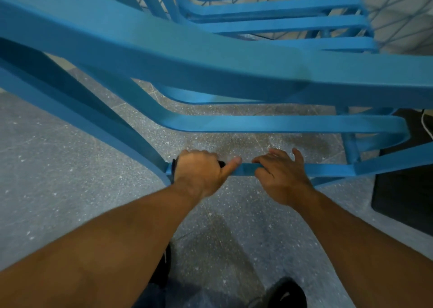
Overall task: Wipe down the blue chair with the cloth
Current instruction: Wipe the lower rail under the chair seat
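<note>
We're leaning over the blue chair (187, 57) standing on the floor (58, 167), likely light, stiff plastic: right hand (281, 179) resting on its low crossbar (246, 169), fingers loosely spread, left hand (199, 174) wrapping the soft dark cloth (173, 170) round it.

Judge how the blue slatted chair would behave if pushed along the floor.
Probably stiff: the blue slatted chair keeps its slats evenly spaced. Likely light, given its thin open frame. It may slide easily on the smooth speckled floor.
</note>
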Motion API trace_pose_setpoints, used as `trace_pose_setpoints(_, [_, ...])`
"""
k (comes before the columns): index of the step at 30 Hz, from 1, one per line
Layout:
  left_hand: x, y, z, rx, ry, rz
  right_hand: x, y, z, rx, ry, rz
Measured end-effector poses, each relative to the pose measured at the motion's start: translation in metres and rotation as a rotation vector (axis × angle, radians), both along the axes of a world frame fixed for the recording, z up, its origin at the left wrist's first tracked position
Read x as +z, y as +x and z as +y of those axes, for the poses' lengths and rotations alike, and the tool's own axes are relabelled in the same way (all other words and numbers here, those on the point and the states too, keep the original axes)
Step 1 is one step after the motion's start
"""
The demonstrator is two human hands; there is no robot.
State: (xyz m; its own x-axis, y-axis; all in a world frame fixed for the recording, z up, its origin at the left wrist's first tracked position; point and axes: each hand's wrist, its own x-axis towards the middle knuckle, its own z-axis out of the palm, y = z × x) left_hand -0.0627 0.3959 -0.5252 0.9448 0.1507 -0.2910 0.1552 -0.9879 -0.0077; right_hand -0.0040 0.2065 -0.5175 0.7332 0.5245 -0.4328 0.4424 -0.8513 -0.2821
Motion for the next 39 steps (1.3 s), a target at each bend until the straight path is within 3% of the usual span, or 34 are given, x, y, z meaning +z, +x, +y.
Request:
trace_pose_setpoints(5, [-0.012, -0.031, 0.003, -0.178, -0.096, -0.167, 0.001, 0.000, 0.000, -0.006, -0.006, 0.007])
trace_pose_setpoints(8, [-0.012, -0.044, 0.035, -0.160, -0.033, -0.130, 0.002, 0.000, -0.001, -0.011, 0.008, 0.025])
trace_pose_setpoints(12, [-0.001, -0.018, 0.018, 0.050, 0.078, 0.012, 0.003, 0.000, 0.000, -0.014, 0.006, 0.042])
trace_pose_setpoints(19, [0.007, 0.014, 0.020, 0.067, -0.098, 0.192, -0.002, 0.000, 0.000, -0.009, -0.009, 0.006])
trace_pose_setpoints(26, [-0.015, -0.033, 0.021, -0.201, -0.045, -0.189, -0.001, 0.000, 0.000, -0.002, 0.006, 0.017])
trace_pose_setpoints(28, [-0.020, -0.043, 0.039, -0.275, -0.026, -0.170, 0.001, 0.000, -0.002, 0.004, 0.003, 0.020])
trace_pose_setpoints(34, [-0.011, -0.011, 0.029, -0.184, 0.054, -0.102, 0.001, 0.001, 0.000, -0.004, 0.000, 0.030])
trace_pose_setpoints(39, [-0.022, -0.012, 0.031, -0.230, -0.047, -0.292, 0.000, 0.000, 0.000, 0.003, -0.017, 0.016])
